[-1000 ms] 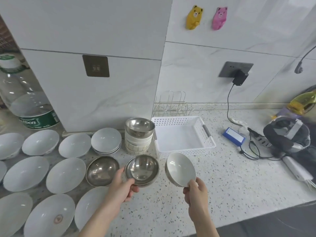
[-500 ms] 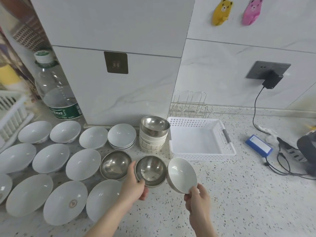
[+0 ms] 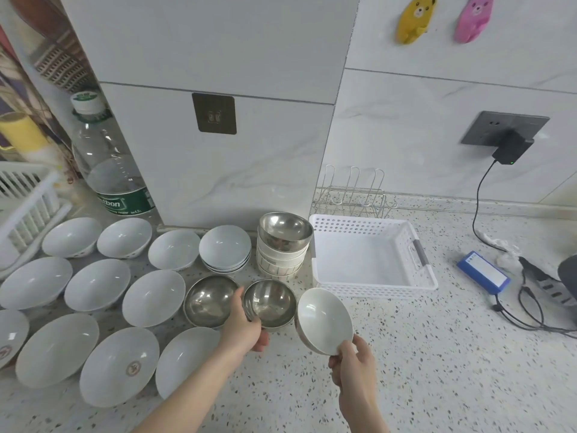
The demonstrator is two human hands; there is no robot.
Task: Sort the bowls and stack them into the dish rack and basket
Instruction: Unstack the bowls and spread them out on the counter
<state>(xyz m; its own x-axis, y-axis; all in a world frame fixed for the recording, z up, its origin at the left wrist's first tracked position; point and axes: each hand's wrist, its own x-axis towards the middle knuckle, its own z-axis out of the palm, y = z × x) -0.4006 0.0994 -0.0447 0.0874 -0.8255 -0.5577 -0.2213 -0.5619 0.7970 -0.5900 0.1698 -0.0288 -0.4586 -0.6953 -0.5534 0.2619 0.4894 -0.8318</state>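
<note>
The steel bowl (image 3: 270, 303) sits low over the speckled counter (image 3: 437, 354), just in front of the stack of small bowls (image 3: 282, 245), and the left hand (image 3: 242, 326) grips its near rim with thumb inside and fingers curled under. Just beside it, the right hand (image 3: 354, 365) pinches the lower rim of a white bowl (image 3: 324, 320), tilted so its inside faces the camera. A second steel bowl (image 3: 209, 301) rests on the counter touching the left hand's thumb side. To the left lie many white bowls (image 3: 96, 289) spread in rows, including a short nest of 3 or so (image 3: 224, 251). The white basket (image 3: 368, 254) stands near, to the right of the stack, with nothing in it, and the wire rack (image 3: 352, 195) behind it holds nothing. The step in hand looks like picking 2 bowls of different kinds for sorting; nothing has yet been stacked in either holder. The next move probably calls for carrying each bowl to its own place, levelling the tilted white bowl first and setting it down gently so it does not knock the basket wall.
</note>
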